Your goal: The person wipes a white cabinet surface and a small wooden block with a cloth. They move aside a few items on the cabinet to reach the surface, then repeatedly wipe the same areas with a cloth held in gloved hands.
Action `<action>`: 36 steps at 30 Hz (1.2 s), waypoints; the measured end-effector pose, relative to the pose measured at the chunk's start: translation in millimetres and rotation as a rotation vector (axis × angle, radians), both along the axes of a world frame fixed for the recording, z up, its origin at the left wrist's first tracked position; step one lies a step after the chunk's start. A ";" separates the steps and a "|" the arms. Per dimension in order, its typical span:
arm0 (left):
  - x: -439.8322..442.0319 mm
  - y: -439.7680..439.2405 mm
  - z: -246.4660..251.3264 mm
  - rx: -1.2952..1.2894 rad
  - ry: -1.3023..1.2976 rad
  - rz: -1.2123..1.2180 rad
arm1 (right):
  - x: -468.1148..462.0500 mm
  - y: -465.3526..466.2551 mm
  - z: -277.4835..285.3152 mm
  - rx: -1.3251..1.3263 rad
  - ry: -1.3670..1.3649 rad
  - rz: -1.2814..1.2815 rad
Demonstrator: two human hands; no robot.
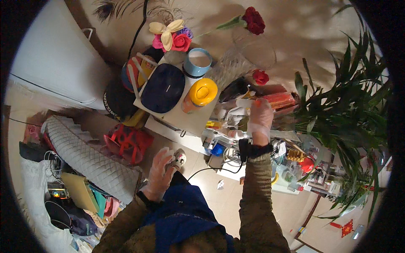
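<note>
My right hand (pixel 261 118), in a thin clear glove, reaches over a cluttered shelf. Its fingertips are beside a small white item (pixel 243 102) and a red packet (pixel 280 100); whether the fingers hold anything is unclear. White crumpled paper or cloth (pixel 234 116) lies just left of it, and a black glossy item (pixel 234 90) rests farther back. My left hand (pixel 159 174), gloved the same way, hangs in front of my body with fingers apart and nothing visible in it. Below its fingertips is a light-coloured clog (pixel 180 158) on the floor.
A white cabinet (pixel 193 123) bears a dark router with white antennas (pixel 163 88), a yellow-lidded canister (pixel 202 93) and a blue cup (pixel 197 61). Leafy plants (pixel 338 110) crowd the right. A red bag (pixel 128 142) and quilted grey padding (pixel 91 158) lie left. A black cable (pixel 215 169) hangs near my right wrist.
</note>
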State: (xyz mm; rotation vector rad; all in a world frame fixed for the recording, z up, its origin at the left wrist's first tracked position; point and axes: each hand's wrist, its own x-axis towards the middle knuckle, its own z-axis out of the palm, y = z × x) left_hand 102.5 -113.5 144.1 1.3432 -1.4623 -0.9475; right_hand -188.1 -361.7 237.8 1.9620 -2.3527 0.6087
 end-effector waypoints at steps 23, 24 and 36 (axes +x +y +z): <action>-47.3 -82.3 60.8 0.167 -0.132 -0.392 | 84.7 144.8 60.8 0.307 -0.438 0.727; -46.5 -77.8 61.3 0.161 -0.254 -0.362 | 84.1 143.5 58.2 0.303 -0.461 0.732; -15.1 -50.2 38.8 0.098 -0.207 -0.161 | -23.8 -39.0 -7.4 0.316 0.012 0.010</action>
